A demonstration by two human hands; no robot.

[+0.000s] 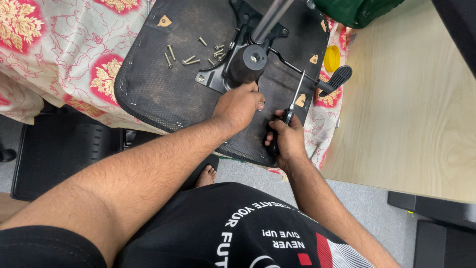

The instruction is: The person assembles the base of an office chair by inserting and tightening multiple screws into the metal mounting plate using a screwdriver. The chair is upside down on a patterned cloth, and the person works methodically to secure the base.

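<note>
An upturned black chair seat [163, 84] lies on a flowered cloth, underside up. A black metal mechanism plate [238, 49] with a round knob [246, 63] and a grey cylinder post [270, 17] is on it. My left hand [239, 105] rests on the near edge of that plate, fingers curled down against it. My right hand [284, 138] grips a black-handled screwdriver [292, 104], whose shaft points up toward the plate's right side. Several loose bolts [191, 54] lie on the seat left of the plate.
A black lever paddle [338, 78] sticks out right of the seat. A yellow round lid [331, 58] lies on the cloth [64, 54]. A pale wooden tabletop [411, 99] is at right. A green object [357, 10] sits at top. My bare foot [206, 176] stands on grey floor.
</note>
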